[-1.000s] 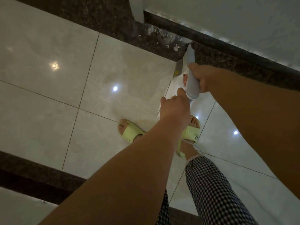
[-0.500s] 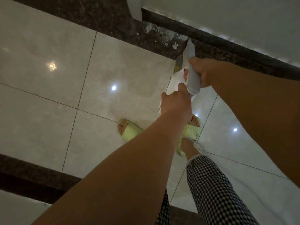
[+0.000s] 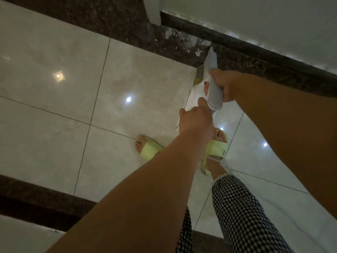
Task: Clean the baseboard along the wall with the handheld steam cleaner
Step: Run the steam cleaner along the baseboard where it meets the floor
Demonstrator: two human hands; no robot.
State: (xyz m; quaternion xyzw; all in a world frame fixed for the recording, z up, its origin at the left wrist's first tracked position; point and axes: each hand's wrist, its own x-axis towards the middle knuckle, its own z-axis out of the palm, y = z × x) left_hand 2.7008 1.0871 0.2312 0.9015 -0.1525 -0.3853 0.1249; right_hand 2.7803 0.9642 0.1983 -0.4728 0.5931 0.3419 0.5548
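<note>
The white and grey plastic handheld steam cleaner is held low over the floor, tilted forward so its narrow front end reaches the dark speckled stone baseboard at the foot of the pale wall; whether the tip actually touches the stone cannot be told. The right hand comes in from the right on an outstretched arm, its fingers curled tightly round the grey handle, a fingertip showing beneath the handle on the near side. The left hand reaches forward on a straight arm just behind the handle's rear end, knuckles up and fingers curled under; its thumb points up and touches the white body near the back of the cleaner, but what the hidden fingers hold cannot be seen. White flecks lie scattered on the dark stone border strip beside the tip. A thin white cord trails back past the right ankle. Below the hands stand two feet in pale yellow-green ribbed slippers on glossy cream floor tiles, with black-and-white checked trousers nearest the camera.
</note>
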